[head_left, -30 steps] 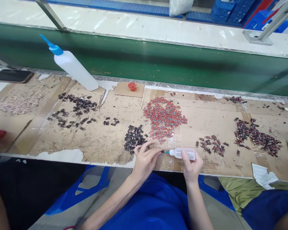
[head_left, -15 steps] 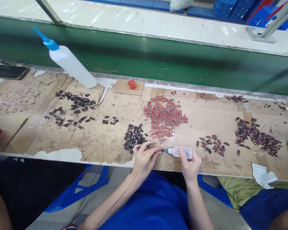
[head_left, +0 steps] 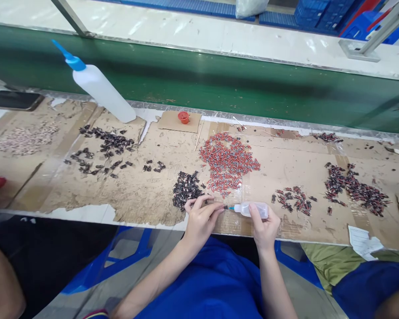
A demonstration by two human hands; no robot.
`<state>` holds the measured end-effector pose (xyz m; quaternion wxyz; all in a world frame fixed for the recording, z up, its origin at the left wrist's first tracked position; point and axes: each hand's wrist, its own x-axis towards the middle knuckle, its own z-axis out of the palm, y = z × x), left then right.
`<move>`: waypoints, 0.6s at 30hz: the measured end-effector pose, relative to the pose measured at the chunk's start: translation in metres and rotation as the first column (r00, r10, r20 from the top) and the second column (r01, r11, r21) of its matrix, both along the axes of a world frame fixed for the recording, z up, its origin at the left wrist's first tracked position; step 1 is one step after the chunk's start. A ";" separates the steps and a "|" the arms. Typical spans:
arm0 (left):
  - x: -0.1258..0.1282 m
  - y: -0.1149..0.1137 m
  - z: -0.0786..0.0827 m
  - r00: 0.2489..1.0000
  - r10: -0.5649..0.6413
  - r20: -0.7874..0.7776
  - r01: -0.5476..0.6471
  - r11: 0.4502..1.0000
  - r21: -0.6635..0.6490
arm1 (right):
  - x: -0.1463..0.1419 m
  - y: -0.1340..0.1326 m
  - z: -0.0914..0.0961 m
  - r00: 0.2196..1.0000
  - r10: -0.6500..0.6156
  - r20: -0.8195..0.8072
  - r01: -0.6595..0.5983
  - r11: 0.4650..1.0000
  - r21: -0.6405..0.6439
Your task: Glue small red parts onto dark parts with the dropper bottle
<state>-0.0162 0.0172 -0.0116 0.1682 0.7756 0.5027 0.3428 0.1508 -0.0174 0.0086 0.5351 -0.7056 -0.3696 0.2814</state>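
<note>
My left hand (head_left: 201, 215) pinches a small black part (head_left: 225, 207) between its fingertips, over the cardboard. My right hand (head_left: 265, 223) is wrapped round a small translucent squeeze bottle (head_left: 244, 208), lying nearly level. Its thin blue tip points left and meets the black part, or comes very close to it. Beside my left hand is a pile of small black parts (head_left: 186, 189). Just beyond both hands spreads a heap of small red parts (head_left: 228, 157) with grey ends. To the right of my right hand lie several black-and-red pieces (head_left: 295, 200).
A big white bottle (head_left: 103, 93) with a blue nozzle leans at the back left. A red cap (head_left: 183, 117) rests on a cardboard square. More black parts (head_left: 111, 144) lie left, black-and-red ones (head_left: 365, 192) right. A green belt (head_left: 199, 79) runs behind; people sit on both sides.
The view has shifted very slightly. Both hands keep their hold, the bottle tip still at the black part.
</note>
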 end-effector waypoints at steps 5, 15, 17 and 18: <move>0.001 -0.001 0.002 1.000 0.009 0.007 -0.009 1.000 0.003 | -0.003 0.002 0.003 1.000 0.023 0.016 -0.023 1.000 0.002; 0.000 -0.001 -0.002 1.000 0.007 -0.027 -0.008 0.999 -0.045 | 0.009 -0.001 -0.001 1.000 -0.022 0.022 0.022 1.000 0.016; -0.003 0.001 -0.002 0.999 -0.012 -0.050 0.008 0.998 -0.069 | 0.017 -0.003 0.001 0.998 -0.015 0.053 0.016 0.999 -0.033; -0.005 0.002 -0.002 0.998 -0.022 -0.058 0.017 0.997 -0.081 | 0.022 -0.003 0.002 0.995 -0.008 0.102 0.017 0.996 -0.088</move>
